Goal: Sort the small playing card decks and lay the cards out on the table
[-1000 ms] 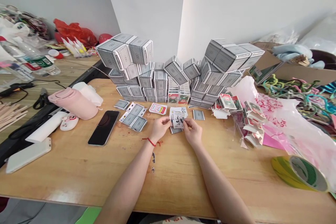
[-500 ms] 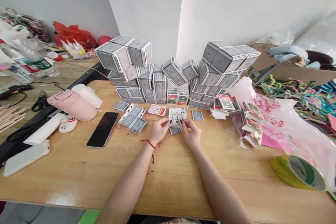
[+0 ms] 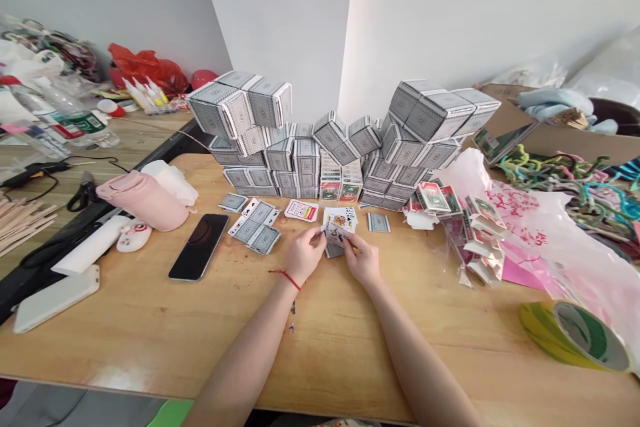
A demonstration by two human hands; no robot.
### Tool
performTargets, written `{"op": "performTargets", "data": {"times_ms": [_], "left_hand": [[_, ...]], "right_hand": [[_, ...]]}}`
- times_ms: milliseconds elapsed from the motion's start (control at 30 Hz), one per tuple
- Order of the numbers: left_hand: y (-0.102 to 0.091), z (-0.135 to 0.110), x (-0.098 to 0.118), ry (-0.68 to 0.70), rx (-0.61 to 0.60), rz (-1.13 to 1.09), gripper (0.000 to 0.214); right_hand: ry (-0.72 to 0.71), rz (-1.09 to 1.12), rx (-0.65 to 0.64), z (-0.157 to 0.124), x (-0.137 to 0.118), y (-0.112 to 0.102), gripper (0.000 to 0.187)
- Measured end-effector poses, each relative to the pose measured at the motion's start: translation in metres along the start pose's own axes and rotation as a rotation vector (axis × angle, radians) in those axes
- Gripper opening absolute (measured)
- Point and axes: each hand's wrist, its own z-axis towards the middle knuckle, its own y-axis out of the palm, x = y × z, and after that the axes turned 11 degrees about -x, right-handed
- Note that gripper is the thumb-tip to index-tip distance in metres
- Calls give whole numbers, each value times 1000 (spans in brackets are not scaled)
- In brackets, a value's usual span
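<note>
My left hand (image 3: 303,255) and my right hand (image 3: 361,259) meet at the middle of the wooden table (image 3: 150,333), both pinching a small bunch of playing cards (image 3: 335,235) held just above the tabletop. Face-up cards (image 3: 341,219) lie right behind them. More cards lie spread to the left, a grey-backed pile (image 3: 256,229) and a red-faced card (image 3: 301,210). A single grey-backed card (image 3: 379,222) rests to the right. A wall of stacked grey card boxes (image 3: 300,153) stands behind.
A black phone (image 3: 199,245), a pink bottle (image 3: 145,199) and a white slab (image 3: 55,288) lie at the left. Opened card packs (image 3: 475,227) and a pink plastic bag (image 3: 550,227) sit at the right, a yellow-green tape roll (image 3: 575,340) near the right front edge.
Both hands have shifted slightly toward me with the cards, and a face-up card with red and yellow print now shows behind them.
</note>
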Motion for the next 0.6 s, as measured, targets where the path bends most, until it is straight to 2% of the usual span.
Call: {"op": "performTargets", "data": {"times_ms": [267, 433, 600], "left_hand": [[8, -3, 2, 34, 119, 243, 21], [14, -1, -3, 33, 119, 309, 23], [16, 0, -4, 60, 107, 292, 25]], "right_hand": [[-69, -121, 17, -8, -13, 11, 35], [-61, -200, 16, -10, -23, 22, 37], [-19, -167, 35, -8, -19, 20, 37]]}}
